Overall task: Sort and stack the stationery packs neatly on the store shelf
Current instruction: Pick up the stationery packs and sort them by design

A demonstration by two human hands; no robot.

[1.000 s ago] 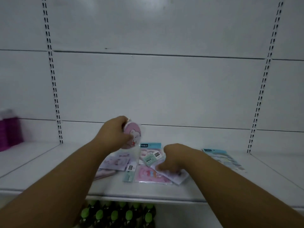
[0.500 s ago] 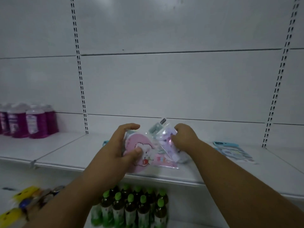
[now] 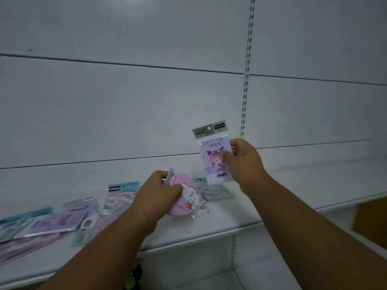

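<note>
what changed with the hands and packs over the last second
The right hand left the packs lying on the shelf, took hold of a purple character pack and lifted it upright above the shelf. The left hand brought its pink round pack down from raised to just over the shelf, grip unchanged. The other packs stay lying flat.

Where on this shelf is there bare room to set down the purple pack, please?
The shelf is bare to the right of the right hand, which holds the purple pack upright, out to the slotted upright and beyond. It is crowded at left: loose packs overlap there, and a small pile lies beside the pink pack in the left hand.
</note>
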